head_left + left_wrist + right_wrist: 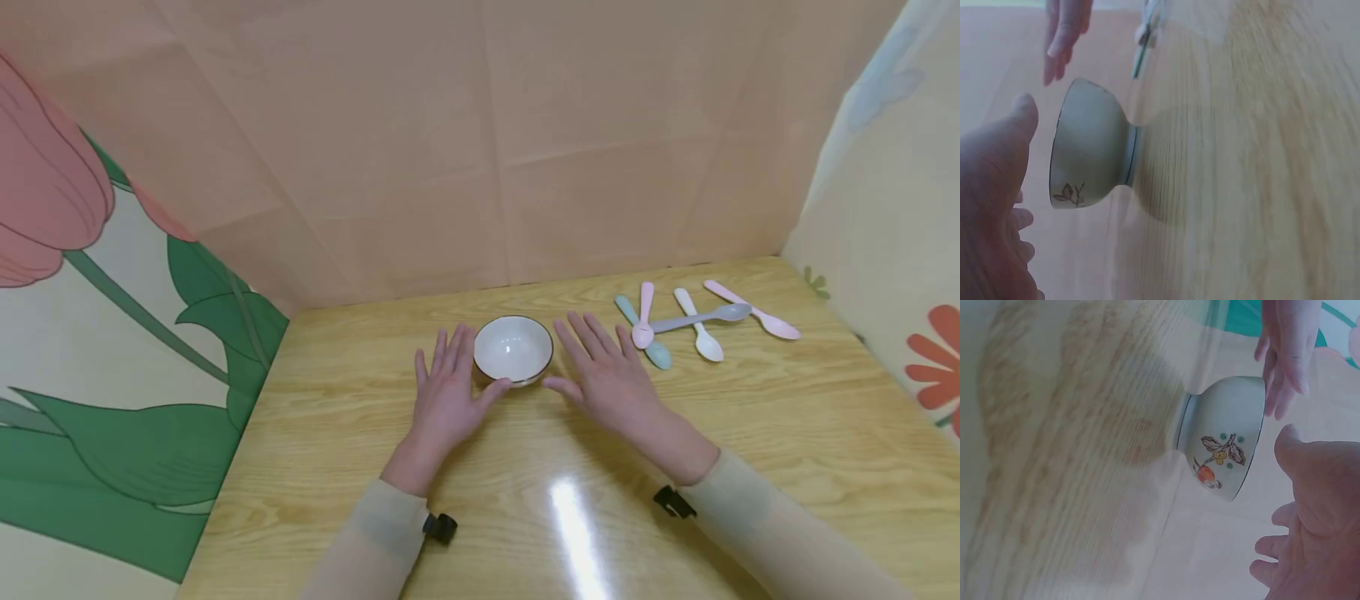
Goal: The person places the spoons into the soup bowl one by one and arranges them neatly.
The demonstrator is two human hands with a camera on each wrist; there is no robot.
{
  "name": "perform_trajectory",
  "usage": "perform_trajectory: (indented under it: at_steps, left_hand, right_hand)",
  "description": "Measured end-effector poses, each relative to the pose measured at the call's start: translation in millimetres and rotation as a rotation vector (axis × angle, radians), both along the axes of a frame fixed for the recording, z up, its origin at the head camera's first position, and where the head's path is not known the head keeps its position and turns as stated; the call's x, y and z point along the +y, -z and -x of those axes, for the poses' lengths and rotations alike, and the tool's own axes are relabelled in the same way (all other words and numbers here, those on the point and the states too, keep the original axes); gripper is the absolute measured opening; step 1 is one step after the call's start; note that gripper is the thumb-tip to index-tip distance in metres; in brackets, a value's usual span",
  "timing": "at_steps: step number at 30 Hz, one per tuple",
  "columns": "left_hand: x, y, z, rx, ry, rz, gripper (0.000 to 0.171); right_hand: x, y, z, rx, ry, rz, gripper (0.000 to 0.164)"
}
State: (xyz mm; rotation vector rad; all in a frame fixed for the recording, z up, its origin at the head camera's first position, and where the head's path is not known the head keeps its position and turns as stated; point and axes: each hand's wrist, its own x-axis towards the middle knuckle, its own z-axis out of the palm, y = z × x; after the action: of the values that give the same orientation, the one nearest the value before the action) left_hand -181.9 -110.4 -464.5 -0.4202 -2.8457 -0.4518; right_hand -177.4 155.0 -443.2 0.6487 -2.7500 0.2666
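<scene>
1. Bowl (513, 348), pale inside and dark at the rim, upright on its foot near the back edge of the worktop (337, 375), a little left of midway between the side edges; probably base-down so as to stay steady unaided.

2. Left hand (448, 396) beside the bowl, towards the left edge; fingers straight and slightly spread, nothing gripped. Thumb apart from the bowl in the left wrist view; impossible to tell whether any fingertip touches.

3. Right hand (611, 379) opposite, towards the right edge; fingers straight, thumb spread wide, nothing gripped, apart from the bowl.

4. Hands placed as a matched pair, presumably to frame the bowl from both sides without pressing on it.

5. Near the back right corner, small pink spoon (642, 335) across blue-green spoon (658, 356); lavender-grey spoon (731, 312) across white spoon (708, 346), its head meeting the handle of long pink spoon (780, 327). Crossed loosely, seemingly in no fixed order.

6. Worktop wood-grained and yellowish, glossy enough for a bright streak of glare (576, 542) nearer the viewer than the bowl.

7. Creased peach cloth (375, 125) behind the back edge; tulip print (150, 450) beyond the left edge; pale panel (885, 233) with red flower (933, 375) beyond the right.
</scene>
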Motion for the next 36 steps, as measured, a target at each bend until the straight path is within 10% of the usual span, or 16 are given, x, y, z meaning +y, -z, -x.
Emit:
perform_trajectory:
  at_steps: [36]
  left_hand:
    - [19.6,14.5,9.8,-0.074,-0.031,-0.147,0.109]
  right_hand:
    - [35.7,-3.4,15.9,-0.078,0.104,0.031,0.087]
